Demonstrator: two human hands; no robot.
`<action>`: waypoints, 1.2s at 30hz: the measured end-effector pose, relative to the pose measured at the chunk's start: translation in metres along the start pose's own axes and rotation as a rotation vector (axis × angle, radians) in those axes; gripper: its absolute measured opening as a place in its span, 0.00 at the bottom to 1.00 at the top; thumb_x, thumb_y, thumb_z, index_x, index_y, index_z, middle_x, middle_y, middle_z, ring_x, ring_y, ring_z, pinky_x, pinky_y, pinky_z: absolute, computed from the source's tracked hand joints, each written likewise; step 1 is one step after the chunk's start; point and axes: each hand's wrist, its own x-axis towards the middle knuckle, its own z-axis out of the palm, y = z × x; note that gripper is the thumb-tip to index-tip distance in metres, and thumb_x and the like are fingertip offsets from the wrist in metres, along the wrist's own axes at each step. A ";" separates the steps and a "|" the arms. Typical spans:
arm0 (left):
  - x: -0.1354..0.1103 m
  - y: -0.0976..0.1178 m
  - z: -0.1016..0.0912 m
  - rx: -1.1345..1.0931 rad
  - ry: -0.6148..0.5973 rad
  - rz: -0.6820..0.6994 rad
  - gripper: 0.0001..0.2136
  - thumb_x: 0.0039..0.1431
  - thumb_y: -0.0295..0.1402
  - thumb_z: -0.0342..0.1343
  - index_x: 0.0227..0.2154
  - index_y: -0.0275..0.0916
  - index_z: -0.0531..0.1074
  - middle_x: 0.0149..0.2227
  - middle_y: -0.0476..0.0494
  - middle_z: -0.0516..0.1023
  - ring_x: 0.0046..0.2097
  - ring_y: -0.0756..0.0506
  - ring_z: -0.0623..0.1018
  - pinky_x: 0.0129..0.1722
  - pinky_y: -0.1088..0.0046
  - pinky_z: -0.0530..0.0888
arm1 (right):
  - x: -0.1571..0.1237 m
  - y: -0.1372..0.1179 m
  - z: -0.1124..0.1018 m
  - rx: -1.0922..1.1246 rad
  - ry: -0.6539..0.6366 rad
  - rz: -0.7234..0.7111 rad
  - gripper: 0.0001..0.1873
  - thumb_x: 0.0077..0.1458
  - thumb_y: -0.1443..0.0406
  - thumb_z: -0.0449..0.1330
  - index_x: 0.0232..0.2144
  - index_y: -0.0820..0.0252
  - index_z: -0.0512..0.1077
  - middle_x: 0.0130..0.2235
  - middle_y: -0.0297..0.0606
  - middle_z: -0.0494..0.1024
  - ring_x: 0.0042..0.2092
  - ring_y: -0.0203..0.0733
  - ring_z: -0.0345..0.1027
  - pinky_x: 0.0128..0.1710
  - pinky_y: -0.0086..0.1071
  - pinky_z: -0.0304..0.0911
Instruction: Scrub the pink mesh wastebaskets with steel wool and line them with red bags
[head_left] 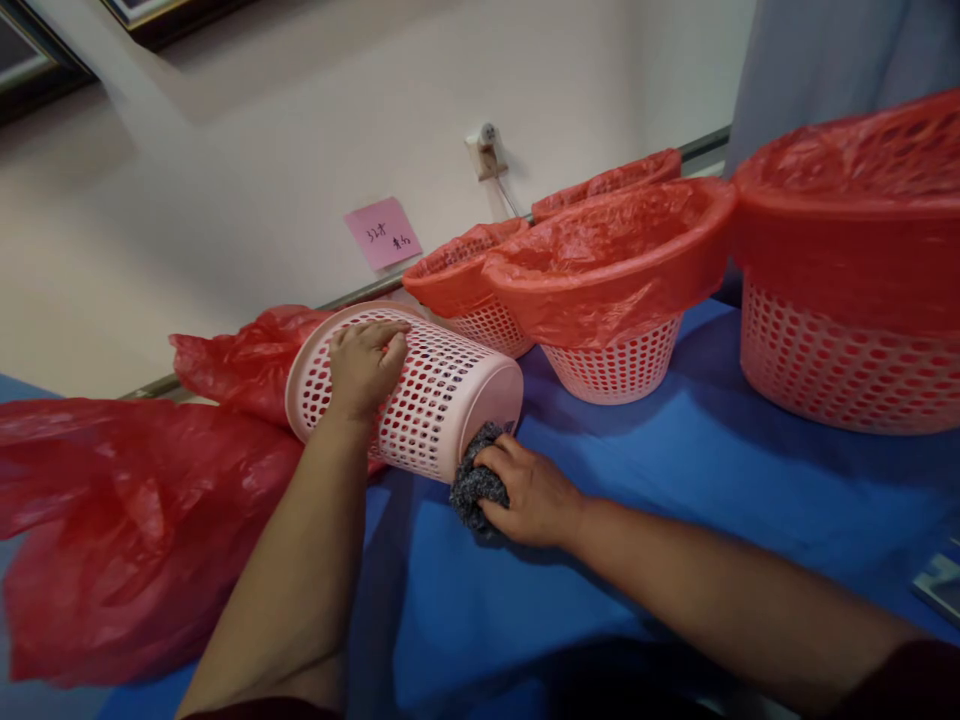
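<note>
A pink perforated plastic wastebasket [427, 390] lies on its side on the blue-covered table, its solid base turned to the right. My left hand [367, 370] is on the upper side of it, near the rim, with bent fingers holding it. In my right hand [532, 490] is a bunched dark grey cloth [478, 482], gripped between thumb and fingers. The cloth presses against the lower edge of the basket's base. Part of the cloth is hidden by my fingers.
Several upright baskets lined with red bags, among them a middle one [611, 350] and a large one [847, 360], stand to the right. Loose red plastic bags [150, 530] lie on the left. Behind are a wall, a pink note [382, 235] and a socket [486, 155].
</note>
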 end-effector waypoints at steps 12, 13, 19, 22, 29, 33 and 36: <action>-0.001 0.001 -0.002 0.006 -0.012 -0.003 0.21 0.68 0.37 0.45 0.52 0.44 0.83 0.57 0.43 0.83 0.62 0.34 0.76 0.67 0.48 0.63 | 0.032 0.049 0.007 0.182 0.088 0.600 0.15 0.52 0.68 0.65 0.44 0.58 0.78 0.43 0.43 0.85 0.44 0.50 0.81 0.45 0.37 0.74; -0.001 0.001 -0.002 0.003 -0.010 -0.004 0.21 0.68 0.37 0.45 0.51 0.44 0.83 0.57 0.44 0.84 0.62 0.33 0.76 0.67 0.47 0.63 | 0.036 0.055 0.004 0.181 0.144 0.601 0.15 0.53 0.69 0.65 0.45 0.58 0.78 0.44 0.43 0.85 0.46 0.51 0.81 0.48 0.39 0.74; -0.003 0.002 -0.004 -0.001 -0.008 -0.008 0.21 0.68 0.38 0.45 0.50 0.46 0.83 0.56 0.45 0.84 0.62 0.34 0.76 0.66 0.49 0.63 | 0.050 0.071 -0.012 0.217 0.414 0.466 0.26 0.56 0.67 0.64 0.58 0.55 0.72 0.56 0.41 0.80 0.56 0.45 0.76 0.61 0.42 0.69; -0.003 0.003 -0.005 0.014 -0.011 -0.015 0.21 0.68 0.38 0.45 0.51 0.45 0.82 0.57 0.45 0.84 0.62 0.35 0.76 0.66 0.50 0.63 | 0.049 0.078 -0.005 0.244 0.421 0.463 0.21 0.56 0.68 0.64 0.53 0.56 0.75 0.49 0.40 0.83 0.49 0.45 0.79 0.54 0.42 0.74; -0.003 0.004 -0.006 -0.006 -0.020 -0.012 0.21 0.68 0.38 0.45 0.51 0.43 0.83 0.57 0.42 0.83 0.63 0.34 0.76 0.67 0.48 0.62 | 0.046 0.076 -0.008 0.230 0.422 0.435 0.18 0.53 0.69 0.65 0.48 0.57 0.77 0.46 0.41 0.83 0.49 0.48 0.79 0.55 0.45 0.73; -0.003 0.003 -0.004 0.021 -0.009 -0.012 0.21 0.68 0.37 0.45 0.50 0.43 0.83 0.56 0.42 0.84 0.62 0.34 0.77 0.66 0.48 0.63 | 0.041 0.054 -0.020 0.215 0.499 0.090 0.28 0.55 0.69 0.65 0.58 0.54 0.72 0.65 0.43 0.72 0.67 0.47 0.65 0.70 0.45 0.58; -0.002 0.003 -0.003 0.029 -0.015 -0.016 0.22 0.67 0.37 0.44 0.50 0.43 0.83 0.56 0.43 0.84 0.62 0.34 0.77 0.66 0.50 0.64 | 0.043 0.056 -0.016 0.195 0.524 0.090 0.27 0.56 0.68 0.64 0.58 0.56 0.72 0.63 0.47 0.73 0.65 0.50 0.67 0.68 0.48 0.61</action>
